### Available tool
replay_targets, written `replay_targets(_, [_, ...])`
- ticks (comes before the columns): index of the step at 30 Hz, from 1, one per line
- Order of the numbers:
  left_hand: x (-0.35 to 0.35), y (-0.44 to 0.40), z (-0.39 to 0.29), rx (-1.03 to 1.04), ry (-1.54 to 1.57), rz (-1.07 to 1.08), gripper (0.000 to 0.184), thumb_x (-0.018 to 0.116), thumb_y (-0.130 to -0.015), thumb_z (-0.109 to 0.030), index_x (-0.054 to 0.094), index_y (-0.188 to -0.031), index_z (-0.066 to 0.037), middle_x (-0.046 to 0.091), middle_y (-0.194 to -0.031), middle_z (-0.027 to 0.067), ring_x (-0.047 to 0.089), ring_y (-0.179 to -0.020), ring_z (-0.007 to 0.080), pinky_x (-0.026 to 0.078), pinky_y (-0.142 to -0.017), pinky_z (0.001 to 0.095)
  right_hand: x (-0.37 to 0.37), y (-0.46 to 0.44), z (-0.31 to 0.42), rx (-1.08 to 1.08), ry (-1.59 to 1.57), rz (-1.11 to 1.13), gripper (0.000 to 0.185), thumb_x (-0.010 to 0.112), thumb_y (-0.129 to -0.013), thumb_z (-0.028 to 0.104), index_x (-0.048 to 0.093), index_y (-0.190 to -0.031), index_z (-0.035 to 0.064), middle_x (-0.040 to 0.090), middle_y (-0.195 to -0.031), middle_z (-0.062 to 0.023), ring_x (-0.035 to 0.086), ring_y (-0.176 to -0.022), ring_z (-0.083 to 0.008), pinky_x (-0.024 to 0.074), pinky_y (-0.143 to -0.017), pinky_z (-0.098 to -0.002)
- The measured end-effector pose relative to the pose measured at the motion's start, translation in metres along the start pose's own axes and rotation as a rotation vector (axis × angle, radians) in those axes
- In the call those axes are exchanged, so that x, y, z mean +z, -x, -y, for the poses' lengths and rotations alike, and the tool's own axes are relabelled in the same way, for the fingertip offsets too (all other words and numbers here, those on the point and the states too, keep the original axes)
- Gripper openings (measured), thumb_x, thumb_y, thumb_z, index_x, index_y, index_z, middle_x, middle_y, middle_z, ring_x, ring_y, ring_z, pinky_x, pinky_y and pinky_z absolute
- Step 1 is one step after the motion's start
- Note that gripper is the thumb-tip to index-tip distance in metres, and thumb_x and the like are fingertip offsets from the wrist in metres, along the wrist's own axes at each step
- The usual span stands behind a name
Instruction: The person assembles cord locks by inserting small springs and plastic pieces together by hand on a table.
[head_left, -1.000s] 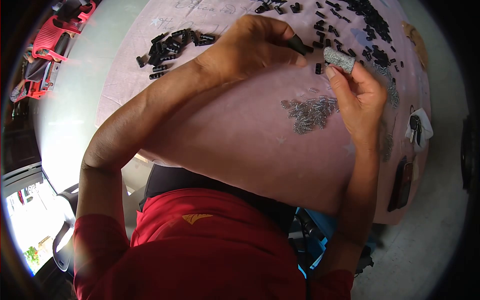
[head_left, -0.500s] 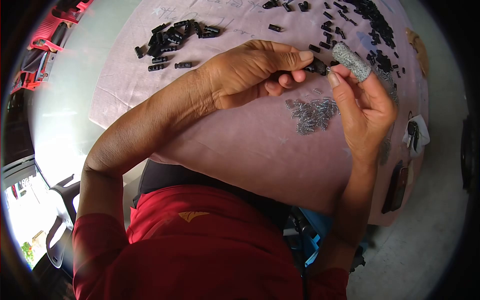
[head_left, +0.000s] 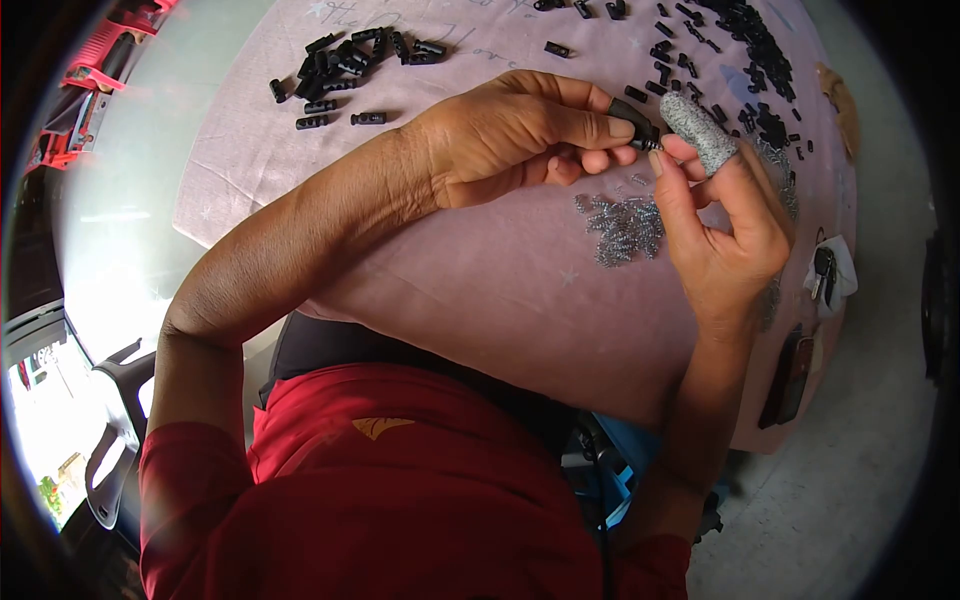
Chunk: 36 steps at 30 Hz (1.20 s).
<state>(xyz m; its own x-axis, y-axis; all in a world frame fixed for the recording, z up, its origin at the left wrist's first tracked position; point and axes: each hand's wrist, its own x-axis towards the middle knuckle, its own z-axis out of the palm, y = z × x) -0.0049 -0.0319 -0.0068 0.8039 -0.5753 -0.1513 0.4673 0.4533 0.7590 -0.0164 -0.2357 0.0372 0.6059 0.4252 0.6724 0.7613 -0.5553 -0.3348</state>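
Observation:
My left hand [head_left: 540, 135] pinches a small black part [head_left: 646, 137] between thumb and fingers, with a dark cover on the index fingertip. Facing it from the right, my right hand [head_left: 725, 205] has its thumb and fingers together at the end of that part. What those fingertips hold is too small to make out. A grey speckled sleeve [head_left: 700, 134] covers my right index finger. Just below the fingertips lies a pile of small metal springs [head_left: 625, 228] on the pink cloth [head_left: 480, 290].
Assembled-looking black pieces [head_left: 345, 68] lie in a group at the upper left. Many loose black parts [head_left: 765, 60] spread over the upper right. Keys [head_left: 823, 265] on a white cloth and a dark phone [head_left: 788, 380] lie near the right edge. Red chairs [head_left: 95, 55] stand far left.
My hands have come together at the black part. A single black piece now lies below the left group, and another lies above my left hand. The view has shifted slightly.

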Motion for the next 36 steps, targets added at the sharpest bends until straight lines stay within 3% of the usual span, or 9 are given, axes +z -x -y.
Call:
replay_targets(6, [0.001,0.000,0.000,0.002,0.003,0.017,0.013,0.064,-0.093,-0.010,0.063,-0.104,-0.003,0.070,-0.097,0.0081,0.065,-0.081,0.0070,0.048,-0.062,0.0161,-0.002,-0.002,0.001,-0.148,0.166,0.043,0.023,0.073,-0.073,-0.009,0.069,-0.094,-0.0017,0.066,-0.078,-0.0067,0.060,-0.062,-0.0130,0.0467,-0.050,-0.0241])
replay_targets(13, [-0.003,-0.003,0.000,-0.019,0.135,0.068,0.014,0.063,-0.093,-0.010,0.063,-0.104,-0.002,0.070,-0.096,0.0091,0.065,-0.080,0.0080,0.048,-0.061,0.0164,0.000,-0.002,0.000,-0.134,0.056,0.028,0.024,0.069,-0.077,-0.009,0.069,-0.100,-0.0036,0.070,-0.086,-0.0075,0.063,-0.068,-0.0130,0.0498,-0.056,-0.0232])
replay_targets(17, [-0.007,-0.003,-0.005,-0.086,0.426,0.096,0.014,0.062,-0.094,-0.010,0.062,-0.104,-0.001,0.070,-0.094,0.0093,0.064,-0.077,0.0093,0.047,-0.057,0.0172,-0.006,0.001,-0.008,0.069,-0.016,0.007,0.026,0.064,-0.085,-0.006,0.067,-0.111,-0.0053,0.071,-0.091,-0.0057,0.062,-0.077,-0.0085,0.0507,-0.064,-0.0206])
replay_targets(20, [-0.006,-0.002,-0.006,-0.044,0.389,0.034,0.013,0.061,-0.095,-0.012,0.062,-0.101,-0.001,0.069,-0.091,0.0082,0.063,-0.074,0.0092,0.046,-0.054,0.0177,-0.003,0.007,-0.032,0.142,-0.043,-0.023,0.015,0.069,-0.080,-0.003,0.070,-0.096,-0.0024,0.067,-0.078,-0.0051,0.057,-0.059,-0.0090,0.0439,-0.051,-0.0217])
replay_targets(23, [-0.006,-0.002,-0.008,-0.038,0.386,0.021,0.012,0.060,-0.096,-0.014,0.061,-0.096,-0.002,0.068,-0.087,0.0064,0.060,-0.070,0.0081,0.045,-0.053,0.0178,-0.006,0.011,-0.035,0.280,0.031,0.126,0.013,0.070,-0.081,0.001,0.070,-0.094,-0.0016,0.063,-0.073,-0.0056,0.055,-0.056,-0.0111,0.0435,-0.051,-0.0237])
replay_targets(32, [-0.007,-0.001,-0.010,-0.041,0.413,0.013,0.011,0.060,-0.096,-0.015,0.060,-0.094,-0.004,0.067,-0.085,0.0054,0.056,-0.066,0.0069,0.043,-0.053,0.0181,-0.015,0.014,-0.063,0.332,0.254,0.109,0.014,0.070,-0.083,0.011,0.070,-0.093,0.0008,0.064,-0.078,-0.0094,0.060,-0.062,-0.0203,0.0475,-0.058,-0.0314])
replay_targets(33, [-0.007,-0.001,-0.009,-0.035,0.408,0.012,0.011,0.060,-0.096,-0.014,0.060,-0.095,-0.004,0.067,-0.087,0.0061,0.057,-0.067,0.0073,0.043,-0.053,0.0183,-0.020,0.014,-0.068,0.291,0.330,0.152,0.016,0.069,-0.083,0.011,0.070,-0.095,0.0007,0.067,-0.086,-0.0104,0.063,-0.074,-0.0247,0.0499,-0.067,-0.0343])
replay_targets(36, [-0.008,-0.003,-0.009,-0.022,0.394,0.006,0.010,0.059,-0.096,-0.013,0.060,-0.097,-0.003,0.067,-0.091,0.0084,0.060,-0.072,0.0083,0.045,-0.055,0.0188,-0.016,0.011,-0.068,-0.007,0.448,0.189,0.017,0.068,-0.082,0.011,0.069,-0.097,0.0010,0.068,-0.093,-0.0106,0.063,-0.084,-0.0275,0.0498,-0.075,-0.0362])
